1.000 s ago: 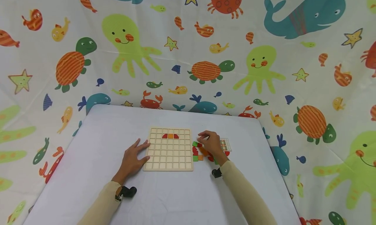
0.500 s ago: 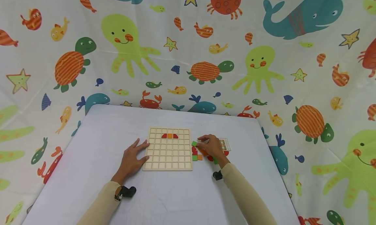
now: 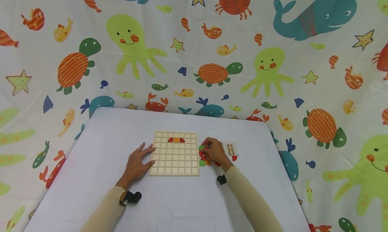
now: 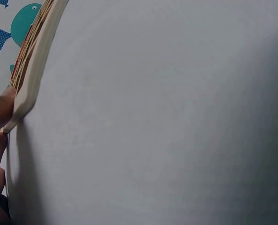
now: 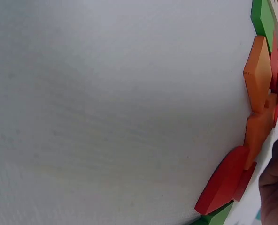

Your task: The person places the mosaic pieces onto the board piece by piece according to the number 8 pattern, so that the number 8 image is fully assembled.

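Note:
The square wooden grid board (image 3: 175, 158) holds two red rounded pieces with an orange square (image 3: 176, 140) between them near its top. My left hand (image 3: 137, 163) rests at the board's left edge, fingers spread. In the left wrist view the thumb (image 4: 0, 110) lies against the board's pale rim (image 4: 38, 61). Right of the board, my right hand (image 3: 216, 150) reaches over a small pile of coloured blocks. Its thumb and finger pinch a green block (image 3: 201, 147), which shows as a green sliver between them in the right wrist view. The palm hides part of the pile.
A printed grid card (image 3: 231, 148) lies right of my right hand, with a red block (image 3: 234, 158) just below it. Another green block (image 3: 202, 163) sits by the board's lower right side. In the right wrist view, orange blocks (image 5: 258, 75) lean together beside a red one (image 5: 223, 180).
My right hand has moved slightly left and its fingertips have come down onto the green block at the pile's upper left. My left hand has stayed at the board's edge.

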Demonstrator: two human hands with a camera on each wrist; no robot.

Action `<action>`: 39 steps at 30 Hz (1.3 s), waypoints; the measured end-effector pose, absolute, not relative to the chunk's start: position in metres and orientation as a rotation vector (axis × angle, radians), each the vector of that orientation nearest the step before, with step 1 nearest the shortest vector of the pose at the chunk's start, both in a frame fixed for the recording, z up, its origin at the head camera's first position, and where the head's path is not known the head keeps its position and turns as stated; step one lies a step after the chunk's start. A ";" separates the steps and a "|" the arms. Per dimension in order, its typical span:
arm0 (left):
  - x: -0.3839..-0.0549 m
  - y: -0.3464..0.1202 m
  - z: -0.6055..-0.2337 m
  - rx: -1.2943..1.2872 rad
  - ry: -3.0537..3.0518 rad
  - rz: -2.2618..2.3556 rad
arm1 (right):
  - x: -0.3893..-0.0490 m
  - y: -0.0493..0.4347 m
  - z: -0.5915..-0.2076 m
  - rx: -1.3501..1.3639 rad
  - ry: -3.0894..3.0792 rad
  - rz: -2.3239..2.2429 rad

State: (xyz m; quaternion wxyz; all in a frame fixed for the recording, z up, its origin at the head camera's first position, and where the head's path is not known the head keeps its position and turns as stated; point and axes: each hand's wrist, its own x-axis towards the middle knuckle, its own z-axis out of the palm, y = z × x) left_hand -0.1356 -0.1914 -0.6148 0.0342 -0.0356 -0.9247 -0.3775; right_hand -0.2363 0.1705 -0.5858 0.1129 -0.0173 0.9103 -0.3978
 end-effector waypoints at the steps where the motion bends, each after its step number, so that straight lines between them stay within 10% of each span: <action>1: -0.136 -0.191 -0.614 -0.108 -2.844 -1.163 | -0.237 0.170 -0.585 -0.054 2.670 -1.182; 39: -0.136 -0.193 -0.616 -0.112 -2.832 -1.165 | -0.243 0.046 -0.590 -0.246 2.605 -1.438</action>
